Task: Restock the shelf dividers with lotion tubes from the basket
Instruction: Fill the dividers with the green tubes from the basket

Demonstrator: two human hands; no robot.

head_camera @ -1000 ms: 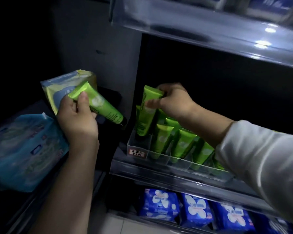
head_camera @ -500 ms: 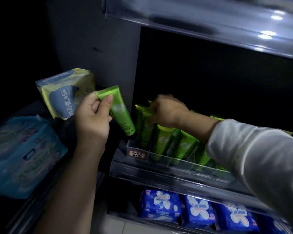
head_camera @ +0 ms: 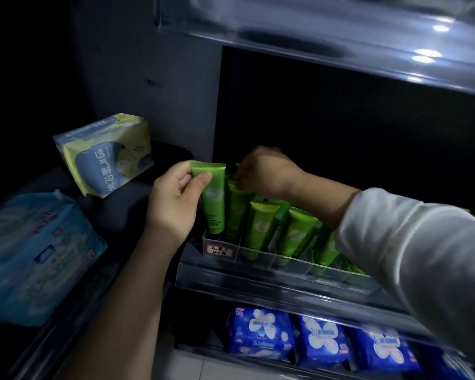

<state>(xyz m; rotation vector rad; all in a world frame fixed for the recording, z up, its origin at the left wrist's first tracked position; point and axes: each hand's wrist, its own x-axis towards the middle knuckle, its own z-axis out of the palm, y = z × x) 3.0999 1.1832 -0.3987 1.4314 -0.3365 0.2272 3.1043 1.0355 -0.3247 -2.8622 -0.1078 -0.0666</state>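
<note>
Slotting step: the shelf carries the divider tray, mostly full of green tubes. Your left hand pinches a lotion tube by its crimped end, cap down at the mouth of the leftmost slot. Your right hand grips the top of the neighbouring tube, crowding that slot. Next: lower straight and keep the neighbour upright. The blue pack and yellow pack sit to the left, well apart. Basket not in view.
</note>
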